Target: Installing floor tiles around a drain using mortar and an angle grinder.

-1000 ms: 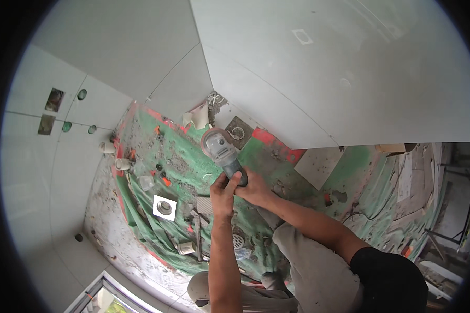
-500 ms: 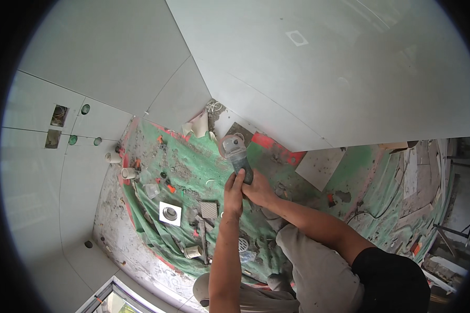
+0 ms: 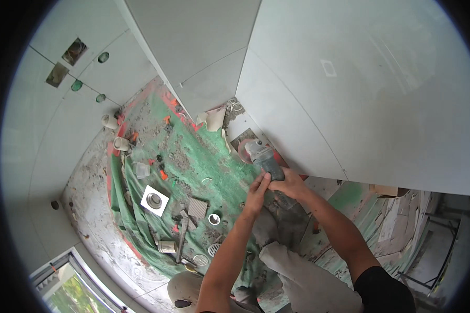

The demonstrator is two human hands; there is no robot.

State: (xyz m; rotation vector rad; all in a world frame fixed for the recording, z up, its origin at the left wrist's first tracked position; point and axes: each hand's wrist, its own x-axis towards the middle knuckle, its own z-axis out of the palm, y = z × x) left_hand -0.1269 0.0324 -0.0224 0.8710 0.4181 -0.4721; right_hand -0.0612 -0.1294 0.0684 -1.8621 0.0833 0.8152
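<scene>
An angle grinder with a dark body, grey metal head and thin reddish disc is held out in front of me, above the floor near the wall corner. My right hand is closed round the rear of its body. From the other side my left hand presses its fingers and thumb against the grinder's near end. The disc points away from me, over a small dark tile. Whether the disc is spinning cannot be told.
A rumpled green sheet covers much of the floor. On it lie a square drain cover, a hammer, a ribbed square piece and a white ring. Large pale panels rise ahead and right; a window is lower left.
My view has turned, so the walls and floor appear rotated. The grinder and both hands show farther right and slightly lower in the picture, with the grip kept.
</scene>
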